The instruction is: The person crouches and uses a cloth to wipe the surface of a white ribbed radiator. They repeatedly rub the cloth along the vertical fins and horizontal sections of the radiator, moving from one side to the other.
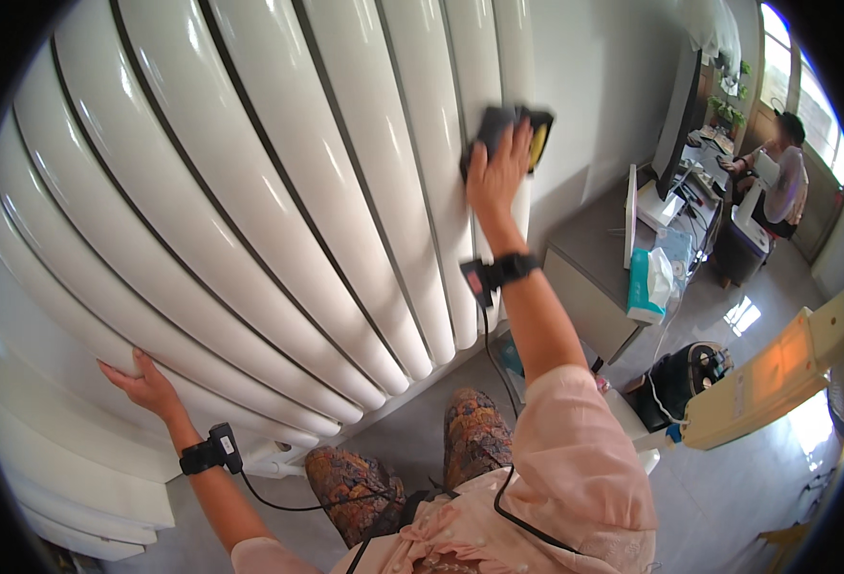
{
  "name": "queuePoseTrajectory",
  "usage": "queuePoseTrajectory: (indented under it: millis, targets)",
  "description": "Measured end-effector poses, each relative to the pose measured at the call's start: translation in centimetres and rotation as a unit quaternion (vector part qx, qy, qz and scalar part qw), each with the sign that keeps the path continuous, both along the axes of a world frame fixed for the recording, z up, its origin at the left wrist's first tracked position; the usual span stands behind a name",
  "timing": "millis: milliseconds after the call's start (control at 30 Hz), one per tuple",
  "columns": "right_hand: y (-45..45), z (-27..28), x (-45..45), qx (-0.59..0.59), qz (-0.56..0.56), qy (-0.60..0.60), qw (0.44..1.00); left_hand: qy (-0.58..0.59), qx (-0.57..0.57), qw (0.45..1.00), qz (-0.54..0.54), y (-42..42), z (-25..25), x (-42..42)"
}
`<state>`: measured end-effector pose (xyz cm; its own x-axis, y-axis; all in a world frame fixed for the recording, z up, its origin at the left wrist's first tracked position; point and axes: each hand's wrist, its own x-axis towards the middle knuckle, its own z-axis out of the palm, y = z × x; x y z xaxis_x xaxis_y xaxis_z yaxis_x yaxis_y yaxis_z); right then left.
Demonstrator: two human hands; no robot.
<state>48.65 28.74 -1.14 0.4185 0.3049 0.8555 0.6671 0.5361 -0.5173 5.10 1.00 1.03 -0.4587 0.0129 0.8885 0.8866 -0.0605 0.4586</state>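
A tall white column radiator (307, 179) stands in front of me, its rounded tubes side by side. My right hand (497, 168) is at its right-hand end, pressing a dark cloth or pad (493, 125) against the tubes; a yellow patch shows at the pad's right side. The pad is blurred, so its exact kind cannot be told. My left hand (142, 384) rests on the outermost tube at the lower left, fingers and thumb apart, holding nothing loose. Each wrist wears a black strap with a small cabled device.
Right of the radiator is a low cabinet with a grey top (594, 229), bearing a tissue box (648, 287) and a large screen (680, 122). A beige device with an orange glow (766, 373) stands at the right. Farther back a person (780, 158) sits by a cluttered desk. A pipe (271, 466) runs below.
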Motion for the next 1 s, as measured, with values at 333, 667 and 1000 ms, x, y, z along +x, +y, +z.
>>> queuePoseTrajectory:
  millis: [333,667,1000]
  targets:
    - [-3.0,-18.4,-1.6,-0.172,0.114,0.278,0.938,-0.018,-0.009,1.0,0.002,0.3,-0.1,0.1]
    - [-17.3,-10.5,-6.1,-0.225,0.726,0.486,0.431,0.229,-0.102,0.961,0.119,-0.3,-2.1,2.6]
    - [-23.9,-10.8,-10.6,-0.312,0.817,0.244,0.42,-0.091,-0.537,0.716,-0.437,-0.4,-3.9,15.9]
